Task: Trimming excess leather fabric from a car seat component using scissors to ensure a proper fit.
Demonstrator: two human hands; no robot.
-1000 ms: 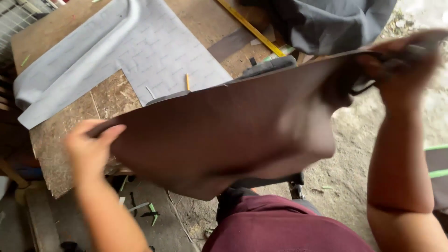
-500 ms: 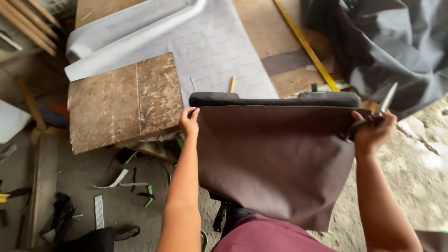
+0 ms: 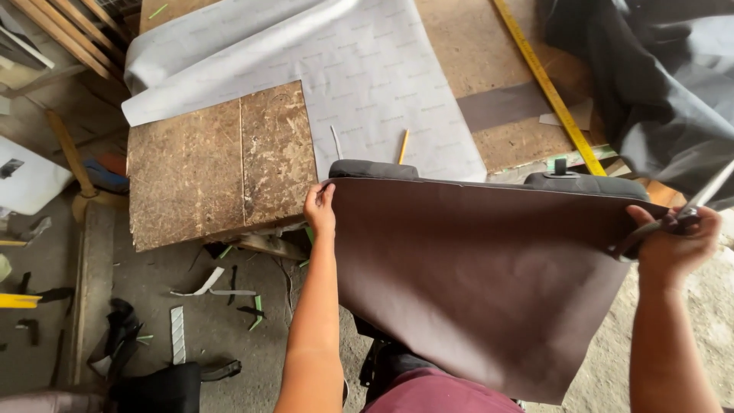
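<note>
A large sheet of dark brown leather-like material is stretched between my hands and hangs down over a black padded seat part at the table's near edge. My left hand pinches the sheet's upper left corner. My right hand grips the upper right corner together with a pair of scissors, whose blades point up and to the right.
On the worn wooden table lie a grey patterned sheet with a rolled end, a pencil, a yellow ruler and dark grey fabric. Offcuts litter the floor at left. Wooden sticks lean at top left.
The brown sheet has come down from being held up in the air and is now spread flat over the black seat part. My hands moved apart; the view shifted slightly.
</note>
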